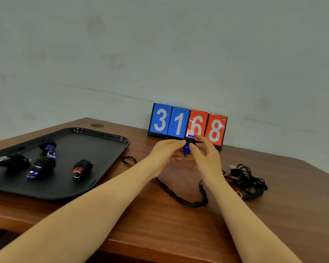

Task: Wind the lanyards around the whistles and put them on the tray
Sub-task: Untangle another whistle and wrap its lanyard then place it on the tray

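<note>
Both forearms reach forward over the table (160, 221), hands meeting in front of the scoreboard (187, 123). Left hand (164, 154) pinches the blue whistle (187, 149) from the left; right hand (205, 156) grips it from the right, index finger raised. Whistle is held above the table, long axis near upright, key ring at the bottom. Its black lanyard (186, 201) trails down onto the table. Four wound whistles lie on the tray (103, 179), left.

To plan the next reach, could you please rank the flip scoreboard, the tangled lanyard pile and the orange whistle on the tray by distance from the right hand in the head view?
From the right hand:
1. Flip scoreboard, just behind the hand, by the wall.
2. Tangled lanyard pile, on the table to its right.
3. Orange whistle, far left on the tray.
</note>
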Action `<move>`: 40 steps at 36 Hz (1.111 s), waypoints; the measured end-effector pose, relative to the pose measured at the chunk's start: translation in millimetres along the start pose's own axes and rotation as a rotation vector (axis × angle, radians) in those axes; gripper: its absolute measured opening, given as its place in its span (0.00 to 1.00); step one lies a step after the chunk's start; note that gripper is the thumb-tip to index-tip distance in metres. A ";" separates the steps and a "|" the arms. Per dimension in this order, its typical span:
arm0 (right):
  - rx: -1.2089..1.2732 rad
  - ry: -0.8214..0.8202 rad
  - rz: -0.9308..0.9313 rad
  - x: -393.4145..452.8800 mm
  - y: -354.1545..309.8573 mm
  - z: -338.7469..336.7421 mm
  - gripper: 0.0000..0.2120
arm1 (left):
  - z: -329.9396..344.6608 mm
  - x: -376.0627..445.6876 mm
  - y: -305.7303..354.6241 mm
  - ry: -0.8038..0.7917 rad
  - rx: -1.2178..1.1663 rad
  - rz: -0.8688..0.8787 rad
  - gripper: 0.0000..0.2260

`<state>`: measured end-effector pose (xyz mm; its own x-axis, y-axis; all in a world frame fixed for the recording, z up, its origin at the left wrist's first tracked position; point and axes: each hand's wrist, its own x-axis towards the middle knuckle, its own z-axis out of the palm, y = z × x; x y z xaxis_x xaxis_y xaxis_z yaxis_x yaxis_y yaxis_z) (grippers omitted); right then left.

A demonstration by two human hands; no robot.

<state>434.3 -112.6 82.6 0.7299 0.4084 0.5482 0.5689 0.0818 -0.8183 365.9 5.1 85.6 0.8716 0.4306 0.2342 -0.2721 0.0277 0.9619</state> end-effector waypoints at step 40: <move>-0.085 -0.495 0.132 -27.6 -102.5 187.3 0.18 | -287.8 -129.0 117.4 0.437 1.162 -0.166 0.10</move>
<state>284.9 38.0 119.0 0.5424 0.7932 0.2768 0.5279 -0.0655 -0.8468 104.2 212.5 127.6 0.5923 0.7672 0.2461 0.5416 -0.6053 0.5834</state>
